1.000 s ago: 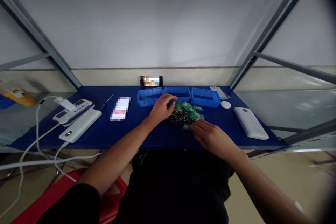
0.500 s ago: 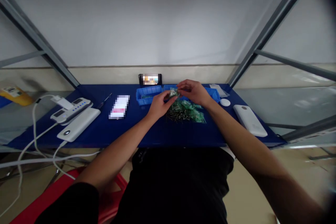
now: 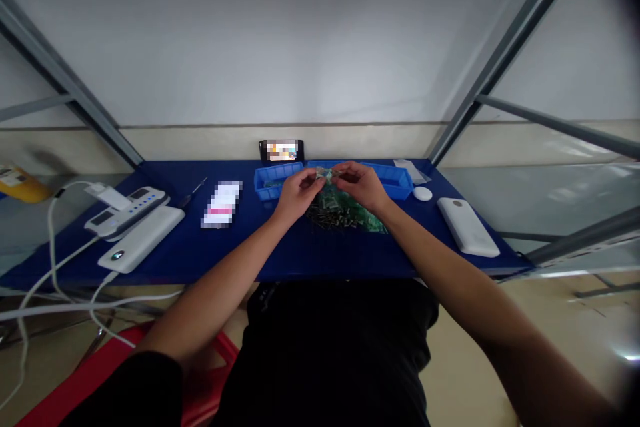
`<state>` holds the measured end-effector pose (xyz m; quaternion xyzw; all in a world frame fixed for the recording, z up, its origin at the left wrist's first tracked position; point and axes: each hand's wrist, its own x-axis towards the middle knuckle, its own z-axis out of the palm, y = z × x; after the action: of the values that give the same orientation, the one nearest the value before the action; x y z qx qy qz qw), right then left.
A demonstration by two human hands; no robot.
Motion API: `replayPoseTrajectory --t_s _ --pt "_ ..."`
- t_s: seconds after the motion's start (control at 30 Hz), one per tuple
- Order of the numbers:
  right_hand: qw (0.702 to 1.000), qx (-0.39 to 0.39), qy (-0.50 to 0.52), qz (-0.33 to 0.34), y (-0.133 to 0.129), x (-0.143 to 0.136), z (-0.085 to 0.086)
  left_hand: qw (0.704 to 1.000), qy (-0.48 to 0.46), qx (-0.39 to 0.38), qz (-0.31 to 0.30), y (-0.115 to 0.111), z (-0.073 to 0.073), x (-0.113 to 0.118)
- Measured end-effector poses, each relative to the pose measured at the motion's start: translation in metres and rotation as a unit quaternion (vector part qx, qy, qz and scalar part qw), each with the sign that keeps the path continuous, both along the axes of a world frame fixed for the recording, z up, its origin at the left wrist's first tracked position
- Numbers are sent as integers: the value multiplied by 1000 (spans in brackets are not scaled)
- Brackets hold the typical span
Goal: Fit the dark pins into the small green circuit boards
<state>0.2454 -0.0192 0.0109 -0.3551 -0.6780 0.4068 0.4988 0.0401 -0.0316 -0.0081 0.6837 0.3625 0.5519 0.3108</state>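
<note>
Between my two hands is a small clear plastic bag (image 3: 327, 174) with a greenish tint; what it contains is too small to make out. My left hand (image 3: 299, 195) pinches its left side, and my right hand (image 3: 363, 185) grips the right side with bent fingers. Just below lies a heap of loose screws (image 3: 333, 216), thin and metallic. Green-tinted plastic bags (image 3: 373, 220) are piled against the heap, partly covered by my right hand. Behind my hands stand a blue bin (image 3: 270, 181) on the left and another blue bin (image 3: 395, 180) on the right.
A phone (image 3: 281, 150) leans at the wall, and a second phone (image 3: 223, 204) lies left beside a screwdriver (image 3: 193, 192). White power banks (image 3: 143, 239) with cables, another power bank (image 3: 467, 227) and a round white disc (image 3: 423, 193) are on the blue table (image 3: 280, 260).
My right hand has lowered and its fingers have closed in on the small bag, which now sits stretched between both hands. The whole view has shifted slightly.
</note>
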Motion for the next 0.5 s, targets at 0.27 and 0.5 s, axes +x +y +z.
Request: replayPoseTrajectory --t_s 0.27,0.5 --pt "986 82 -13 -144 -9 -7 -6 989 89 115 10 -12 4 2" --pt "990 120 -53 -54 -25 -13 1 987 99 118 37 -1 -2 -2"
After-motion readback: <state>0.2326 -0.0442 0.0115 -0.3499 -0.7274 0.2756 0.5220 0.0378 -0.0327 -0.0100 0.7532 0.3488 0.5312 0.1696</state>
